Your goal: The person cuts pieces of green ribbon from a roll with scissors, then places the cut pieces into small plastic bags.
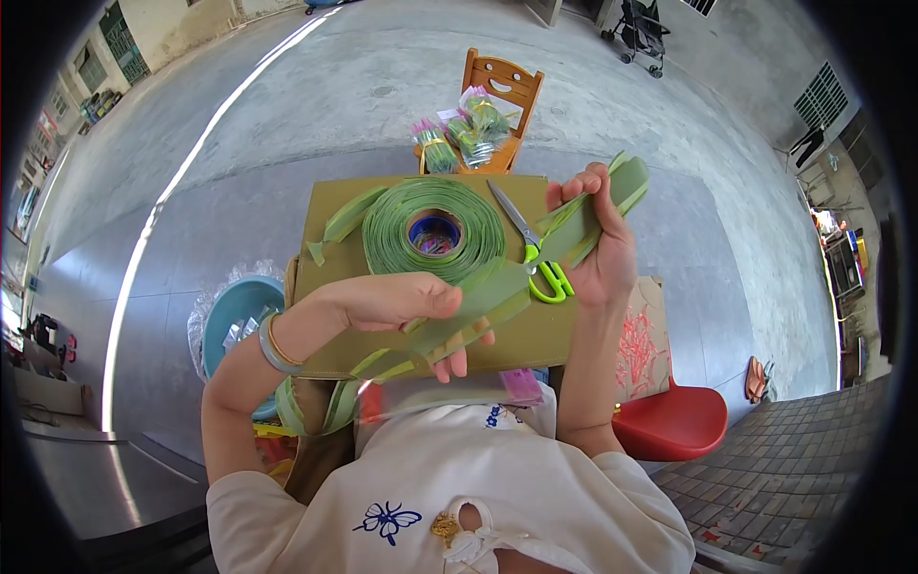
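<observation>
Green leaf-like ribbon (490, 292) stretches between my two hands above a box-like table (335, 330). My left hand (411, 311) is closed on the ribbon, thumb on top, and a length of it hangs down past the table's front edge. At the upper right my right hand (604, 239) grips the folded ribbon, with its fingers curled round it. Behind the hands lies a large green ribbon roll (382, 230) with a blue core. Scissors (550, 280) with lime-green handles rest on the table, between the roll and my right hand, partly under the ribbon.
Wrapped green bundles (486, 117) sit on a wooden chair (521, 81) beyond the table. A blue basin (218, 320) stands at the left. Right of the table are red strips (639, 354) on cardboard and a red seat (674, 426). A stroller (639, 33) stands farther back.
</observation>
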A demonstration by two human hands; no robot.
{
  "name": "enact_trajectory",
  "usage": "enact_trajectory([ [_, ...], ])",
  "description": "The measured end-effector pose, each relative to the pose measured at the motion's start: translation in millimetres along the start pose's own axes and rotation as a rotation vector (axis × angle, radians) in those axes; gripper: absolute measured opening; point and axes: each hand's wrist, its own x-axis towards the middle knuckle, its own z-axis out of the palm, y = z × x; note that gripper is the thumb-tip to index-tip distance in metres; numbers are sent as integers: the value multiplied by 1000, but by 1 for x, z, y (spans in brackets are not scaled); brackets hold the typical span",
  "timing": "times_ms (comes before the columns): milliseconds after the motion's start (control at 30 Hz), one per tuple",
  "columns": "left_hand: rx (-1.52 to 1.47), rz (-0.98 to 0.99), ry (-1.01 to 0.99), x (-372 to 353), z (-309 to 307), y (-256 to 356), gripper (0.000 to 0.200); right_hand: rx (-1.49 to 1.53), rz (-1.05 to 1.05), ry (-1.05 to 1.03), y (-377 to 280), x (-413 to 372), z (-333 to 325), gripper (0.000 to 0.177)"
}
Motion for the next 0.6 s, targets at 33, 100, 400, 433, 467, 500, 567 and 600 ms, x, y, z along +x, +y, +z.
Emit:
enact_trajectory([
  [33,83,-24,-33,-2,-2,0,46,-21,-39,27,-8,0,-7,16],
  [100,112,-19,134,-11,2,4,36,-42,-96,81,-19,-2,-15,15],
  [400,220,69,224,-48,14,21,21,-134,-215,144,-34,-3,-34,17],
  [433,156,68,258,-53,19,27,21,-141,-222,149,-35,-3,-37,17],
  [467,189,92,309,-58,22,31,21,-149,-228,153,-36,-3,-39,17],
  [500,221,116,362,-62,25,34,21,-151,-225,172,-35,-3,-41,17],
  [567,280,149,465,-67,31,39,22,-155,-218,208,-31,-2,-43,18],
  [600,308,156,514,-69,33,41,22,-176,-219,242,-27,-1,-43,18],
])
